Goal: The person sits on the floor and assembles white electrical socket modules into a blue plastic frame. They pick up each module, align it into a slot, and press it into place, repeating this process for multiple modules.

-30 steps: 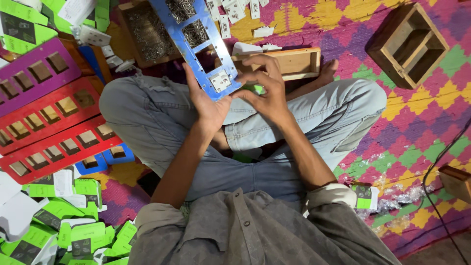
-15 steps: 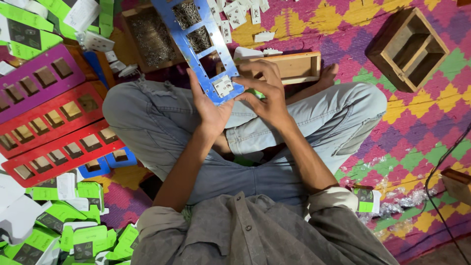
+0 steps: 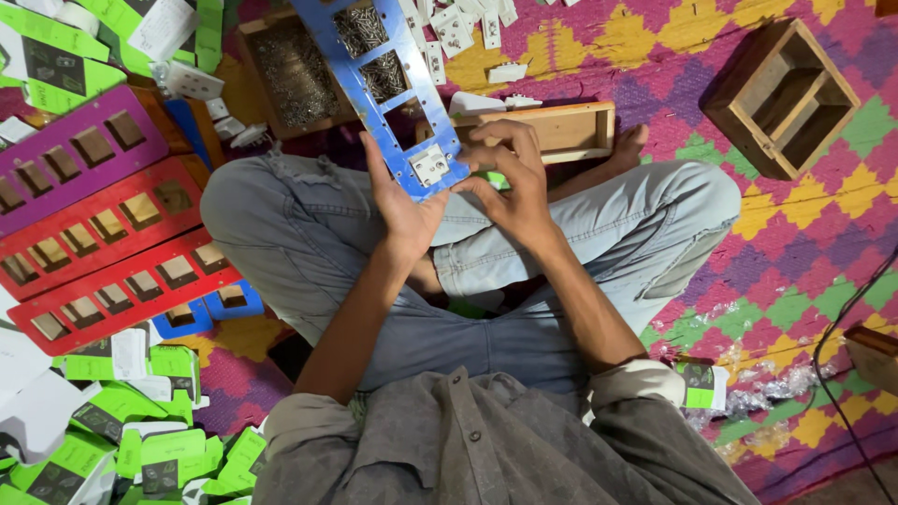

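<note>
**blue plate held over crossed legs, both hands at its near end**

at the far left lie green and white cartons [image 3: 56, 56], and below them a purple plate [image 3: 75, 154] with a row of square openings. two red plates [image 3: 112, 252] of the same kind lie nearer, side by side, with a blue piece [image 3: 210, 309] peeking out under the nearer one. more green cartons [image 3: 140, 449] are heaped at the near left corner.

further right, a wooden box of small metal parts [image 3: 290, 70] sits on the far side of the person's knee. the blue plate [image 3: 379, 89] slants from the top edge down to the middle of the scene, above the crossed grey trouser legs. a white switch piece [image 3: 430, 166] sits in its nearest opening.

the left hand [image 3: 402, 206] cups the plate's near end from below and from the left, fingers curled up along its edge, holding it. the right hand [image 3: 510, 182] is just beside it, fingers loosely bent, fingertips touching the plate's near right corner by the white piece; whether it pinches anything small i cannot tell.

behind the right hand lies a shallow wooden tray [image 3: 552, 131]. white switch parts [image 3: 458, 28] are scattered on the far side. at the far right stands a dark wooden box with compartments [image 3: 781, 98] on the patterned mat [image 3: 795, 252].
</note>
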Available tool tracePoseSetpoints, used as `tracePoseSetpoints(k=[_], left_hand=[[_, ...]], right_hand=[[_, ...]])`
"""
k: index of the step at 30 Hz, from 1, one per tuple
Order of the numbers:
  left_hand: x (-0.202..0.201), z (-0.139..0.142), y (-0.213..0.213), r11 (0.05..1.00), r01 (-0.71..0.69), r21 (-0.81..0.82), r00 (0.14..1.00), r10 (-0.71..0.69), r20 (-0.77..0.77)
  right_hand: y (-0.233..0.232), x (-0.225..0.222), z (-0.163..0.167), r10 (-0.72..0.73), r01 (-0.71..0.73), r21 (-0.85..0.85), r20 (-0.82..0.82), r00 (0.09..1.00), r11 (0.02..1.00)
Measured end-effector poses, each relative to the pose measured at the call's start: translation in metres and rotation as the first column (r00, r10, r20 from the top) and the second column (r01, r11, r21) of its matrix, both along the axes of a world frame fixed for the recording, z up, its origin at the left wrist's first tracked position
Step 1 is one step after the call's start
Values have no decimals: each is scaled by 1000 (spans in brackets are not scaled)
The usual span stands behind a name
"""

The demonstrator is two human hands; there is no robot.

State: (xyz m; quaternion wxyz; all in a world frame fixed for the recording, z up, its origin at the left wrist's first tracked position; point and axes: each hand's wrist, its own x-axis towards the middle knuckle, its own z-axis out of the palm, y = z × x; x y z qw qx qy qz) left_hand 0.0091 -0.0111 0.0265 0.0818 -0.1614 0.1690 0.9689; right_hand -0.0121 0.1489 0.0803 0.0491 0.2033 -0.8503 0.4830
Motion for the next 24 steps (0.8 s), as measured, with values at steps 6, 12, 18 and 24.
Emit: tracePoseSetpoints(k=[6, 12, 18, 24], left_hand=[[2, 4, 0, 998, -25, 56, 999, 27, -32], [2, 4, -1, 999, -53, 2, 997, 53, 47], [3, -1, 1, 986, -130, 102, 990, 123, 68], [4, -2, -2, 991, -55, 122, 997, 61, -45]], right_hand=[[-1, -1, 2, 18, -16, 35, -64, 998, 999], [-1, 0, 0, 29, -30, 12, 8, 1000, 999], [0, 0, 0, 35, -34, 10, -67, 997, 999], [-1, 1, 0, 44, -44, 17, 23, 999, 999]])
